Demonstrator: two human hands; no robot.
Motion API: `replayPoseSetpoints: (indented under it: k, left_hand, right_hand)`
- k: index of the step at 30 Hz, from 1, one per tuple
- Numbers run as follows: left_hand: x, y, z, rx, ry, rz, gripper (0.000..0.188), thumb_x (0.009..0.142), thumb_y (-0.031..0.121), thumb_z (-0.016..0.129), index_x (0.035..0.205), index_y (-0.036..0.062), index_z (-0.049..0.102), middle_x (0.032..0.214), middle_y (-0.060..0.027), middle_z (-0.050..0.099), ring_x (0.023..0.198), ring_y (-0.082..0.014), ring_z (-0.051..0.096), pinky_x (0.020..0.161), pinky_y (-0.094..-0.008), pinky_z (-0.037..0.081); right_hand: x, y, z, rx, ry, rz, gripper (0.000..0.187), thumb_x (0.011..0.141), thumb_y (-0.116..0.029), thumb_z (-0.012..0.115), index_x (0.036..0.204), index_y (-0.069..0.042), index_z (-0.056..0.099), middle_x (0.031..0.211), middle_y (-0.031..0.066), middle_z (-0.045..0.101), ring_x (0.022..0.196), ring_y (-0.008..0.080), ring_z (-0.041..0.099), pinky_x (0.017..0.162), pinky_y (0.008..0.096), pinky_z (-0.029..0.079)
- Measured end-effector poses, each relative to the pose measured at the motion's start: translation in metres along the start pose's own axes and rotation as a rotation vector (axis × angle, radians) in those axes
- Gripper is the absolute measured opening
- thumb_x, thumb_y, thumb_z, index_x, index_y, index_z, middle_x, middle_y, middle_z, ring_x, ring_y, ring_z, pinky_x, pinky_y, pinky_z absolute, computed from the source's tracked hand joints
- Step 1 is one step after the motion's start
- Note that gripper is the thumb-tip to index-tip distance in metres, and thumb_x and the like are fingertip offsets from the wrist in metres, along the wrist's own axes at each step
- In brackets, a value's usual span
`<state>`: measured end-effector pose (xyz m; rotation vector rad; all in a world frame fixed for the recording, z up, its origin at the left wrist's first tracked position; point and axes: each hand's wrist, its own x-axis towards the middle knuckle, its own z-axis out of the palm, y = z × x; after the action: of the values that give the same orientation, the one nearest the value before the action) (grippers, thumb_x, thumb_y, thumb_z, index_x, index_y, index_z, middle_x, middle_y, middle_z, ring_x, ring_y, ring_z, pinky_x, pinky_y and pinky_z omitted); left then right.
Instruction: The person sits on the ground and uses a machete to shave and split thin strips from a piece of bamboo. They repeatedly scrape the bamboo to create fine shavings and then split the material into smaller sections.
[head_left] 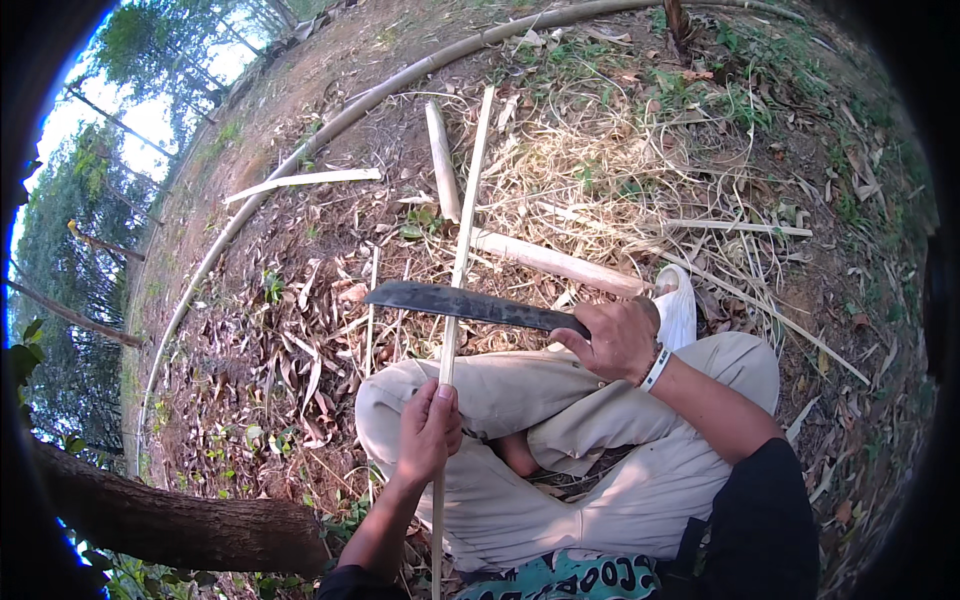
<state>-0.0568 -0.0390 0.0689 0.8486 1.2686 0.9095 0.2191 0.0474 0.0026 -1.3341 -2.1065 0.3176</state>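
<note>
My left hand [430, 428] is closed around a long, pale, split strip of wood or bamboo [462, 250]. The strip runs from below the hand, over my left knee, away toward the far ground. In my right hand [615, 338], the fist is wrapped round the handle of a machete [460, 303]. Its dark, broad blade points left and lies across the strip, a short way beyond my left hand. Whether the edge bites into the strip cannot be made out. The handle is mostly hidden by my fingers.
Beyond my crossed legs [490, 395] lie a pale split pole [560, 262], a shorter piece [441, 160] and a heap of thin shavings [600, 180]. A long bent pole [330, 130] curves round the far left. A tree trunk [190, 520] crosses the lower left.
</note>
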Motion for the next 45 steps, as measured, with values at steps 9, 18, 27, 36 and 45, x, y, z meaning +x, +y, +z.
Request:
replayPoseSetpoints:
  k: [9,18,27,36,45]
  left_hand:
    - [-0.018,-0.003,-0.015,-0.035,-0.062,-0.021,0.025,0.106,0.028,0.044,0.089,0.01,0.044,0.058,0.0077,0.031,0.043,-0.0021,0.025,0.038,-0.0206,0.02]
    - [-0.045,-0.012,-0.023,-0.046,-0.045,-0.094,0.028,0.106,0.03,0.044,0.087,0.0096,0.043,0.059,0.0074,0.029,0.044,-0.0025,0.024,0.039,-0.0215,0.019]
    - [-0.071,-0.022,-0.042,0.051,-0.006,-0.017,0.028,0.106,0.029,0.043,0.085,0.0095,0.042,0.059,0.0066,0.031,0.044,-0.0026,0.027,0.039,-0.022,0.02]
    - [-0.061,-0.017,-0.031,0.105,0.052,-0.035,0.028,0.106,0.028,0.045,0.086,0.0091,0.043,0.059,0.0069,0.032,0.044,-0.003,0.026,0.039,-0.0223,0.022]
    - [-0.076,-0.019,-0.033,0.089,0.066,-0.004,0.032,0.105,0.03,0.046,0.081,0.0101,0.04,0.058,0.0078,0.027,0.043,-0.0025,0.025,0.037,-0.0216,0.02]
  right_hand:
    - [0.003,-0.002,0.008,0.005,-0.004,-0.081,0.061,0.091,-0.063,0.051,0.065,-0.008,0.057,0.055,0.014,0.057,0.051,0.0339,0.06,0.049,0.0436,0.045]
    - [0.012,0.018,0.003,-0.067,0.024,-0.055,0.062,0.093,-0.064,0.047,0.068,-0.009,0.062,0.052,0.0134,0.058,0.051,0.032,0.063,0.051,0.0456,0.049]
    - [0.036,0.019,-0.006,0.072,-0.111,0.055,0.063,0.095,-0.062,0.046,0.075,-0.006,0.067,0.055,0.018,0.058,0.057,0.0381,0.064,0.056,0.0488,0.05]
    - [0.018,0.004,0.006,-0.063,-0.013,-0.126,0.063,0.091,-0.066,0.048,0.078,-0.007,0.066,0.055,0.0149,0.06,0.054,0.0325,0.065,0.054,0.0439,0.052]
    - [0.038,0.032,-0.013,0.009,-0.057,0.116,0.062,0.093,-0.063,0.048,0.072,-0.006,0.063,0.057,0.0164,0.06,0.056,0.0373,0.063,0.053,0.0476,0.049]
